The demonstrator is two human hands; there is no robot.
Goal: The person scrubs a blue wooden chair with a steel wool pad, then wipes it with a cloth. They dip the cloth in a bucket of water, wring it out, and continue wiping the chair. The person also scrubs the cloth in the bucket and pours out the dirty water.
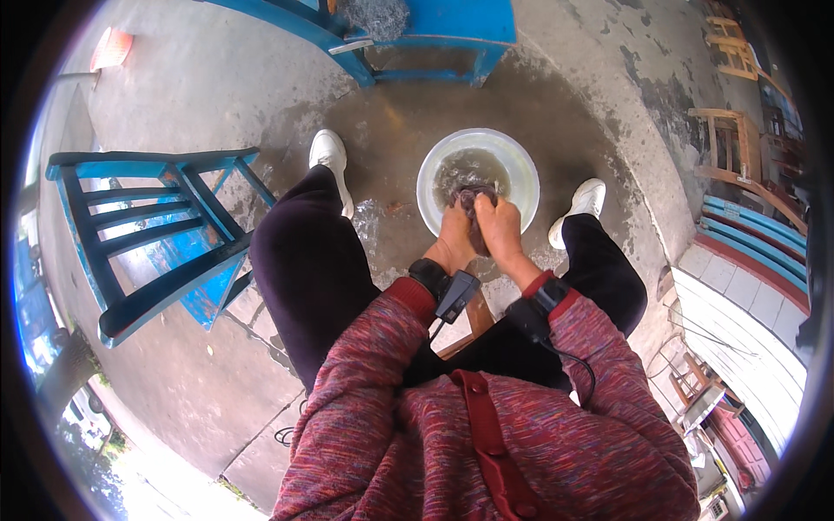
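Observation:
A pale plastic basin point(531, 189) of murky water stands on the wet floor between my white shoes. Above its near edge, my left hand point(456, 236) and my right hand point(500, 225) are side by side, both closed on a dark, wet, bunched cloth point(479, 238). Part of the cloth hangs down between the hands, and its upper end is over the water. The fingertips are partly hidden by the backs of the hands and the cloth.
A blue wooden chair point(150, 218) stands at the left. Ahead is blue wooden furniture point(456, 23) with a grey mesh-like bundle point(378, 18) on it. A reddish basket point(112, 49) is far left. Wooden chairs point(743, 146) stand at the right, and a wooden piece point(479, 312) shows between my legs.

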